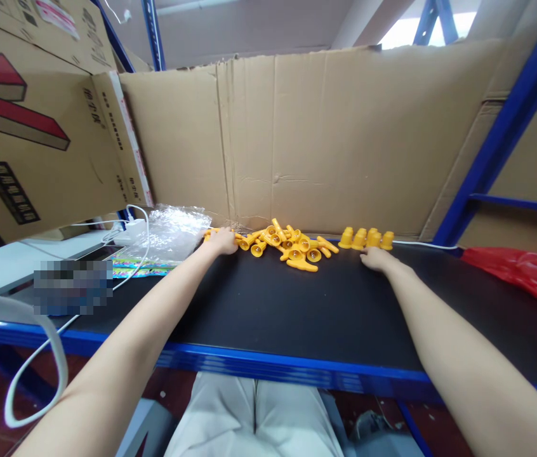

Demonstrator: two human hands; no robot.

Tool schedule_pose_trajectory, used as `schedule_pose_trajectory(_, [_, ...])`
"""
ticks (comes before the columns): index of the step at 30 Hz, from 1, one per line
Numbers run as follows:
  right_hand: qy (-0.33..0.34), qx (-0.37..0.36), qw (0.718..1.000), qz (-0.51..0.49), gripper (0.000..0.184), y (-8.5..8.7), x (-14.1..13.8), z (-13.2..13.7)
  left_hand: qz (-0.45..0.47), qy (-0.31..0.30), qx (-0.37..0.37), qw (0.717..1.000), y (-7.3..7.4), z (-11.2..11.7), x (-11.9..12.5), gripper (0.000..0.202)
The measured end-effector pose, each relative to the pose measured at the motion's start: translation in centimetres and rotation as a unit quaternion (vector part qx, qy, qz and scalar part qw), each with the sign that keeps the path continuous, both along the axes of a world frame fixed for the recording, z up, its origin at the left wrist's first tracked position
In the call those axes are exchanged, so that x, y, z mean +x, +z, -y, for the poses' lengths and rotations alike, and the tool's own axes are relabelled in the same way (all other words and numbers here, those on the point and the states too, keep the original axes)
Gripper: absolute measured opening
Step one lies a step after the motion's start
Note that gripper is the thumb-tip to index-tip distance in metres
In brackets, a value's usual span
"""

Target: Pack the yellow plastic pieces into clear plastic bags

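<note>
My left hand (223, 241) rests, fingers curled down, at the left end of a loose pile of yellow plastic pieces (297, 244). Some are small funnel-like cups, others finger-shaped. More yellow bits (207, 234) show just left of that hand; its grip is hidden. To the right, several yellow cups (358, 238) stand mouth down in a close group against the cardboard. My right hand (377, 259) is in front of this group, its fingers drawn together and pointing left. Whatever its fingertips hold, if anything, is too small to make out.
A black worktop (278, 317) with a blue metal edge lies before me, backed by a cardboard wall (325, 139). Clear plastic bags (173, 231), white cables and a large carton (35, 127) are at left. A red plastic bag (520, 270) lies right, near a blue post (501, 127).
</note>
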State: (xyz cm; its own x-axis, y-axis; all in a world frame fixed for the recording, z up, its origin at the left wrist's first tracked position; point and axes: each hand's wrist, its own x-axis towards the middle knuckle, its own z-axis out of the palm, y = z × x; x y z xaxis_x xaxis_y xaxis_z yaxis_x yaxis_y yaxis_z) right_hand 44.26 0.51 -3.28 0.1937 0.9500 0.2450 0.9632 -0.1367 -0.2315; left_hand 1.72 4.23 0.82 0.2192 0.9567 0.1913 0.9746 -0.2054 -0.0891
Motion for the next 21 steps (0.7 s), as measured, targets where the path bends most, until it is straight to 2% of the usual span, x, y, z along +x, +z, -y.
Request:
schedule_pose_trajectory(3, [-0.018,-0.039,0.999,-0.013,0.054,0.2,-0.1,0.1,-0.026,-0.006,0.002,1.0,-0.8,0.0,0.1,0.042])
schedule_pose_trajectory(5, [-0.009,-0.034,0.999,-0.013,0.055,0.3,-0.2,0.3,-0.017,-0.017,-0.003,1.0,-1.0,-0.2,0.1,0.039])
schedule_pose_trajectory(9, [-0.022,-0.038,0.999,-0.01,0.054,0.5,-0.4,0.5,0.03,-0.032,0.033,0.998,-0.4,-0.7,0.1,0.037])
schedule_pose_trajectory(15, [-0.042,-0.042,0.998,0.006,0.044,0.8,-0.7,0.9,0.162,-0.006,0.088,0.983,1.5,-0.4,0.4,0.034])
schedule_pose_trajectory(18, [-0.093,-0.069,0.993,0.008,0.04,1.7,-1.5,1.6,0.241,-0.013,0.115,0.963,1.8,-0.1,0.4,0.033])
schedule_pose_trajectory(21, [-0.118,-0.048,0.992,0.006,0.039,3.2,-2.7,2.2,0.319,-0.038,0.142,0.936,1.9,0.0,0.5,0.03])
